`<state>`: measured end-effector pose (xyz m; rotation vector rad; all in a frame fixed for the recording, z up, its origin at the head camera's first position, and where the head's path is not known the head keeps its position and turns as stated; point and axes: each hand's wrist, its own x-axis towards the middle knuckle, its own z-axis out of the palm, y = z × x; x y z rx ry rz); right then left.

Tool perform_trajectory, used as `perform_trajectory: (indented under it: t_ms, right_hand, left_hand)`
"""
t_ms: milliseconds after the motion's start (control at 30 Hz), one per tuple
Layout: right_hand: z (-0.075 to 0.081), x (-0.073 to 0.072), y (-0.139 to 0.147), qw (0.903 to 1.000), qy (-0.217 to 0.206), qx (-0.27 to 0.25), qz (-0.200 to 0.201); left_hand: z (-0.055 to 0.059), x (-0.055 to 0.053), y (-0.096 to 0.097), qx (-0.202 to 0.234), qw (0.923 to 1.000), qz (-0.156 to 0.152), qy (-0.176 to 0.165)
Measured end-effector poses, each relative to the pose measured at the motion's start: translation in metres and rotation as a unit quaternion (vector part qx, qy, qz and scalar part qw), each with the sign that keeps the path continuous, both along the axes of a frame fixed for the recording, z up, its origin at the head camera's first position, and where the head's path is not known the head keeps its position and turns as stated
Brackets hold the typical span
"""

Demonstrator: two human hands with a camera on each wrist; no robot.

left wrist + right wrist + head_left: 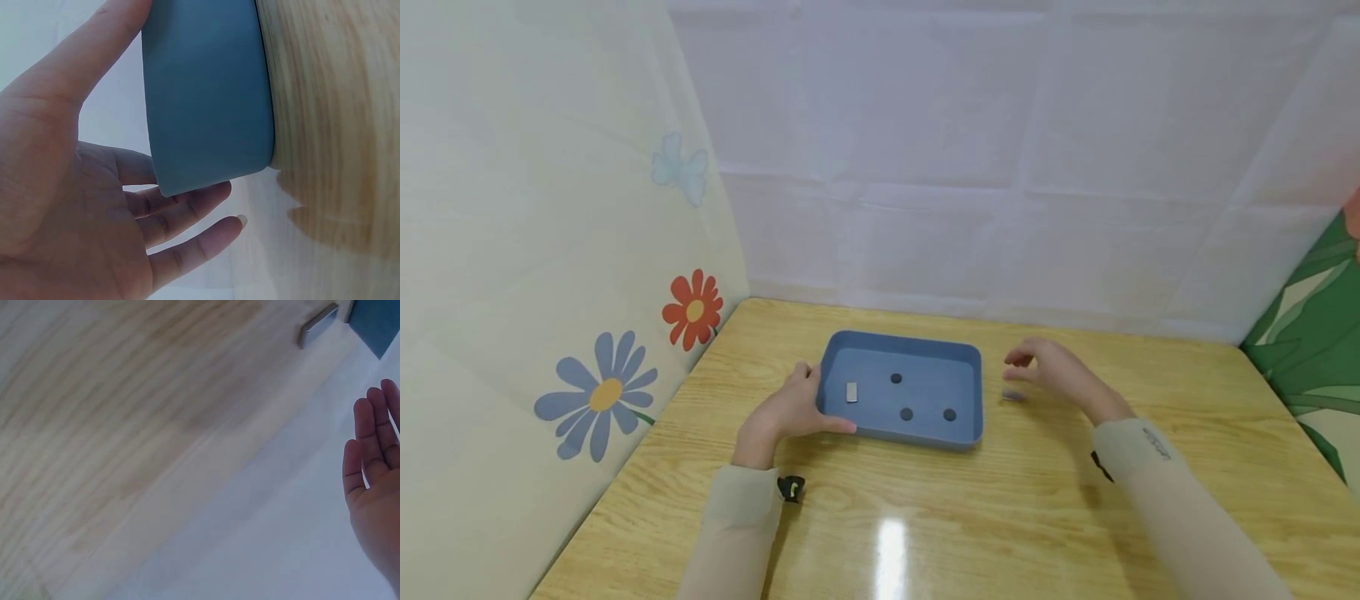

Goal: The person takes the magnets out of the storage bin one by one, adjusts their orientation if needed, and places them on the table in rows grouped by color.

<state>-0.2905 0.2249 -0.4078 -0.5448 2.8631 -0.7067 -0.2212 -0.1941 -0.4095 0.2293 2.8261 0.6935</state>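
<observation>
My left hand (786, 410) holds the blue tray (904, 435) by its near left corner, thumb along the front rim and fingers against the left side. In the left wrist view the fingers (181, 219) reach past the corner of the tray wall (209, 94). Inside the tray lie a small silver rectangular block (852, 392) and three dark discs (897, 378). My right hand (1054, 373), fingers loosely bent and holding nothing, hovers right of the tray. A second small silver block (1012, 395) sits on the table below its fingertips; the right wrist view shows this block (319, 325) beside the tray.
The wooden table (1000, 525) carries the tray and the loose block. A white cloth (887, 150) hangs behind it. On the left is a cloth with printed flowers (604, 395), on the right one with green leaves (1307, 350).
</observation>
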Motion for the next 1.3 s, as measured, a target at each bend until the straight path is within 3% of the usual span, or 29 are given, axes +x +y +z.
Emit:
perform_trajectory:
  t_ms: [267, 500, 667, 1300]
  right_hand:
    - [0.015, -0.001, -0.028, 0.9995, 0.021, -0.003, 0.021]
    - [0.025, -0.002, -0.062, 0.9972, 0.039, -0.012, 0.063]
    - [0.029, -0.003, -0.088, 0.9968, 0.029, -0.021, 0.072]
    - [0.019, -0.003, -0.171, 0.9898, 0.019, -0.005, 0.141]
  left_hand:
    - [0.0, -0.001, -0.001, 0.0, 1.0, 0.001, -0.001]
    - [0.0, -0.001, -0.002, -0.004, 1.0, 0.003, 0.003]
    - [0.0, -0.001, -0.003, -0.004, 1.0, 0.003, 0.002]
    - [0.0, -0.001, -0.01, 0.028, 0.9995, -0.012, 0.009]
